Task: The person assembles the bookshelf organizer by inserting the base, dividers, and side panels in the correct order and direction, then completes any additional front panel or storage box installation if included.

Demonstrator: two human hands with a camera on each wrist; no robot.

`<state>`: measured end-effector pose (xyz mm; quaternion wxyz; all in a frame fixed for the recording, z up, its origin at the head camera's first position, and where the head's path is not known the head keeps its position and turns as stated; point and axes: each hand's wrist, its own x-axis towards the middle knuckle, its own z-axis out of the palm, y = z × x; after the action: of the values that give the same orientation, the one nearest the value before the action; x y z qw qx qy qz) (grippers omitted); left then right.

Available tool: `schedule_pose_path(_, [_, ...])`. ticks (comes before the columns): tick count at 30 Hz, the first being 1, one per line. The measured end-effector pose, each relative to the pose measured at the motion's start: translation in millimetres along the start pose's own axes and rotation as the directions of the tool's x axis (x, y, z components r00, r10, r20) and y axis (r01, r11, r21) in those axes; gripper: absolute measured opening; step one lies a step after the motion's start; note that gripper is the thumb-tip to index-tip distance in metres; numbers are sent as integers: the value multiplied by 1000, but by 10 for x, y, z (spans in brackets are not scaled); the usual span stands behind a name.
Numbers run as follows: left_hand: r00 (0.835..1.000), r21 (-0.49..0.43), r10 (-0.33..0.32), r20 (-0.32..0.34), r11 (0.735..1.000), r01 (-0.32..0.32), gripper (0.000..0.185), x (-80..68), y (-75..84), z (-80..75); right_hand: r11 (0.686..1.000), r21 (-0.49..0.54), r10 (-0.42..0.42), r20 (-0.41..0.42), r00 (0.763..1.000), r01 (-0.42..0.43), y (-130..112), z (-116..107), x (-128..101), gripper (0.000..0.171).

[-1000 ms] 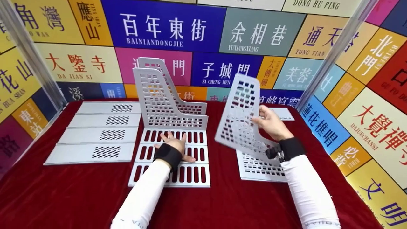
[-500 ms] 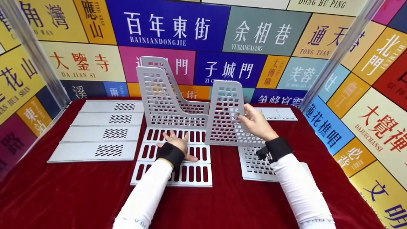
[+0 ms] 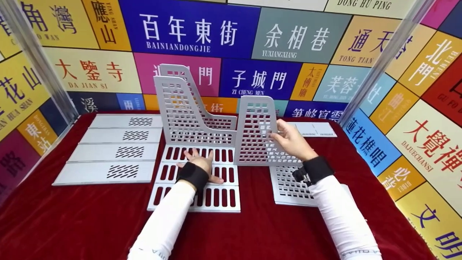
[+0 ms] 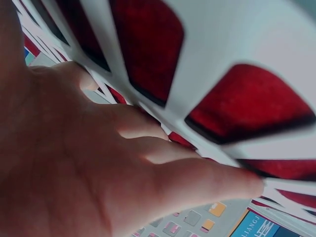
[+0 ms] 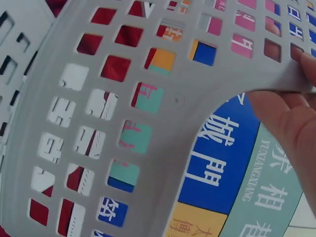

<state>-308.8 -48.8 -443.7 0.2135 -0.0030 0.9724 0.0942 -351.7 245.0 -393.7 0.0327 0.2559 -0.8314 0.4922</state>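
Nearest, the slotted base panel (image 3: 196,180) is seen lying flat on the red-covered surface (image 3: 90,220); it serves as the landmark. On its middle row the left hand (image 3: 198,164) is pressed flat, the fingers (image 4: 163,148) spread straight over the slots and gripping nothing. Just right of the base panel, a flat perforated panel (image 3: 288,187) is laid on the surface, partly covered by the right forearm. Above it, at the right rear corner of the base panel, an upright perforated divider (image 3: 256,133) is held by the right hand (image 3: 292,142); the fingers (image 5: 289,113) are curled round the divider's curved inner edge and pinch it; its lower edge appears level with the base panel's edge, though whether they touch cannot be told. At the rear of the base panel two matching dividers (image 3: 187,112) stand upright, one behind the other. Left of the base panel, four long slotted strips (image 3: 112,151) are laid side by side. Beyond everything, a wall of coloured signs (image 3: 231,43) is seen.
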Motion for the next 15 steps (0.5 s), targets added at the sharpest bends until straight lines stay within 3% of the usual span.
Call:
schedule_pose_path(6, [1000,3,-7,-7,1000,7,128,6,-31,-15,999,47,-9,16,1000,9,-52,217,47,26])
schedule_pose_path(10, [1000,3,-8,-3,1000,8,127,4,-56,-11,1000,24,-8,26,1000,7,-57,381,64,21])
schedule_pose_path(12, [1000,-7,-8,8,1000,8,127,4,-64,-1,1000,-17,-9,34,999,9,-18,408,35,22])
schedule_pose_path(15, [1000,-3,-6,18,1000,6,127,-1,-68,8,987,-161,-5,31,1000,10,100,338,-74,32])
